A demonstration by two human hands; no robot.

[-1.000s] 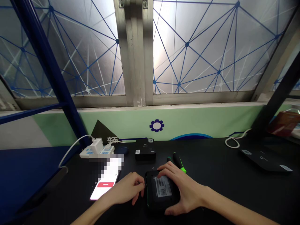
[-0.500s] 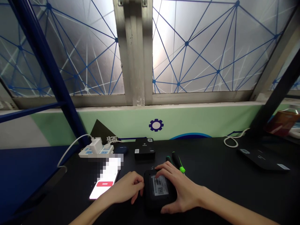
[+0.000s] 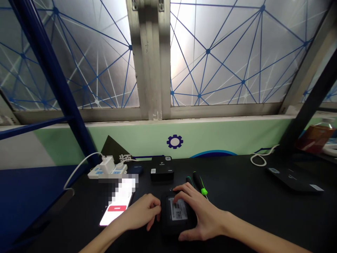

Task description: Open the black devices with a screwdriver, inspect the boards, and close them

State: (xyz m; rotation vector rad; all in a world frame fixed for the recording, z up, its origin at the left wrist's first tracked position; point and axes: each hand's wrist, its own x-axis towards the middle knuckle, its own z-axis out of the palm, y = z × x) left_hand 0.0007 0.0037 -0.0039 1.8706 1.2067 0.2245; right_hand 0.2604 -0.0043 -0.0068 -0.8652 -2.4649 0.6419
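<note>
A black rounded box-like device [image 3: 179, 211] with a white barcode label on top lies on the dark table in front of me. My right hand [image 3: 201, 214] spans over it, fingers on its top and far edge, thumb low at its near side. My left hand [image 3: 142, 212] has curled fingers pressed against its left side. Just left of that hand lies a smartphone [image 3: 117, 205] with a lit screen, partly pixelated and with a red mark. Its lower end is partly hidden by my left wrist.
Behind my hands stand a green-handled screwdriver [image 3: 199, 182], a dark tool handle [image 3: 189, 181] and a black box [image 3: 162, 172]. A power strip [image 3: 106, 171] with a white charger sits back left, near a blue pouch [image 3: 135, 170]. A flat black device [image 3: 292, 177] lies at right.
The black device has turned slightly between my hands, its label now narrower and more upright. The whole view has drifted a little left and up.
</note>
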